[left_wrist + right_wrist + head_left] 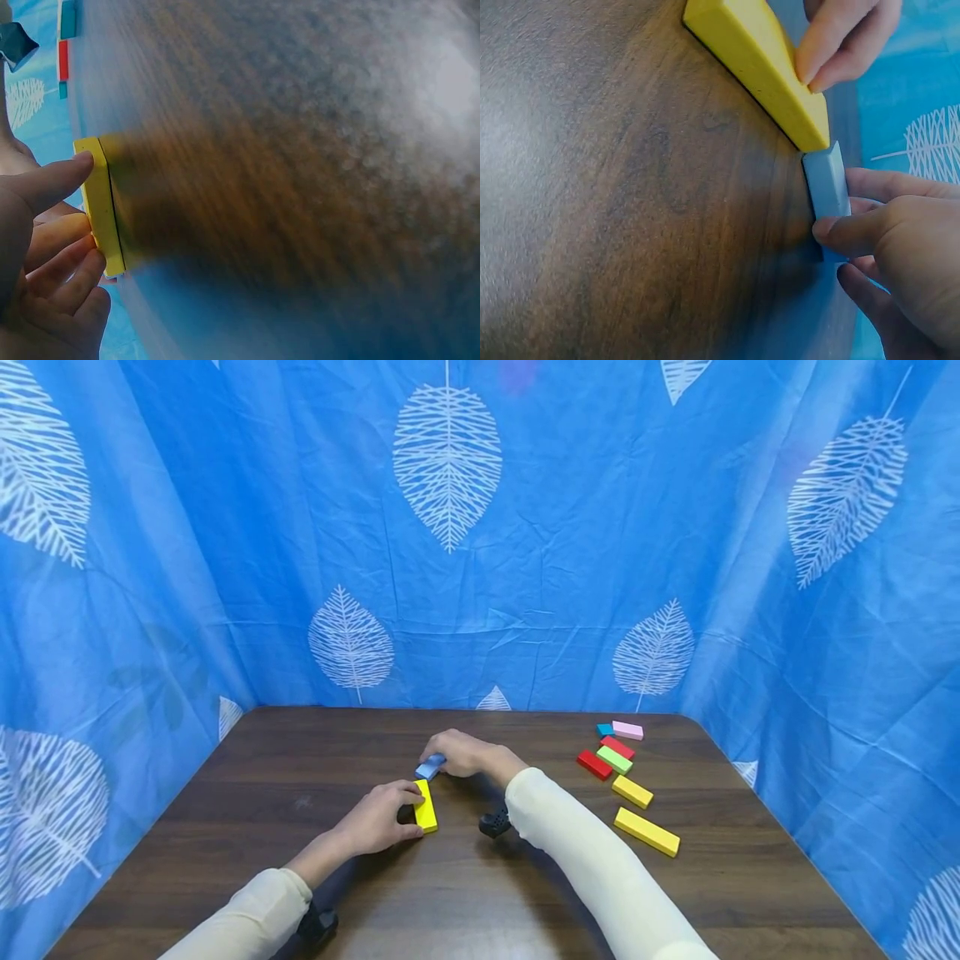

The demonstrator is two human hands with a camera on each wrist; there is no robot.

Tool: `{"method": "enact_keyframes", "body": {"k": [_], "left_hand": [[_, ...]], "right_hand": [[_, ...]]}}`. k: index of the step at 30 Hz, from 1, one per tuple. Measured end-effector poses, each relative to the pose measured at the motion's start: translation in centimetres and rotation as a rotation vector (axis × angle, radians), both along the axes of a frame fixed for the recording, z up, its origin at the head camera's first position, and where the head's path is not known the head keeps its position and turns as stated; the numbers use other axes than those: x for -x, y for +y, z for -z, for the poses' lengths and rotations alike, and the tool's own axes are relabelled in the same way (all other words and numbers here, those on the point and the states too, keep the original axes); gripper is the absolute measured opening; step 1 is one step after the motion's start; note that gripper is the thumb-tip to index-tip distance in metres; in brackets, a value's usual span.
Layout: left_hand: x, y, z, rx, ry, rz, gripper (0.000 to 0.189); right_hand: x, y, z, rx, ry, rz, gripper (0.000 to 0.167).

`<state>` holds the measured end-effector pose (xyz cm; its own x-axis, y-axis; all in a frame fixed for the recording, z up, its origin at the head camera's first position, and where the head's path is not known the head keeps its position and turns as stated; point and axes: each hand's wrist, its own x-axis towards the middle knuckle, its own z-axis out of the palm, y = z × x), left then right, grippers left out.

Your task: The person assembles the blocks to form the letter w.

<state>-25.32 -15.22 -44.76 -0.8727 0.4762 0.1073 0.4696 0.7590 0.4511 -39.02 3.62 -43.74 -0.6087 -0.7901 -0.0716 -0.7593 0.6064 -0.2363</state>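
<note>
My left hand (pixel 377 818) holds a bright yellow rectangular block (pixel 427 811) near the middle of the table, thumb at its near end and fingers at its far part. The left wrist view shows this yellow block (pixel 103 214) with the thumb and fingertips along its side. Just beyond it, my right hand (pixel 467 753) pinches a smaller light blue block (pixel 430 767) between thumb and fingers. In the right wrist view, one end of the blue block (pixel 826 184) meets the corner of the yellow block (pixel 761 71), the two forming an angle on the tabletop.
On the right of the dark wooden table (pixel 525 902) lie a long yellow block (pixel 647 832), a shorter yellow block (pixel 632 792), a light green block (pixel 614 760), a pink block (pixel 627 730), a teal block (pixel 605 729) and two red ones. A blue leaf-patterned curtain (pixel 555 577) surrounds the table.
</note>
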Motion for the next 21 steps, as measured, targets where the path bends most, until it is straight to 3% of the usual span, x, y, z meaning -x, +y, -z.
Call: {"method": "enact_keyframes", "body": {"k": [5,15,21], "left_hand": [[0.0,-0.2,0.1,-0.006,0.002,0.008,0.046],[-0.1,-0.2,0.5,-0.011,0.006,-0.001,0.046],[-0.2,-0.2,0.7,-0.002,0.012,0.006,0.046]], "right_hand": [[0.0,0.2,0.0,0.044,-0.020,0.044,0.049],[-0.5,1.4,0.5,0.165,-0.104,0.319,0.047],[-0.8,1.2,1.2,0.232,-0.109,0.375,0.042]]}}
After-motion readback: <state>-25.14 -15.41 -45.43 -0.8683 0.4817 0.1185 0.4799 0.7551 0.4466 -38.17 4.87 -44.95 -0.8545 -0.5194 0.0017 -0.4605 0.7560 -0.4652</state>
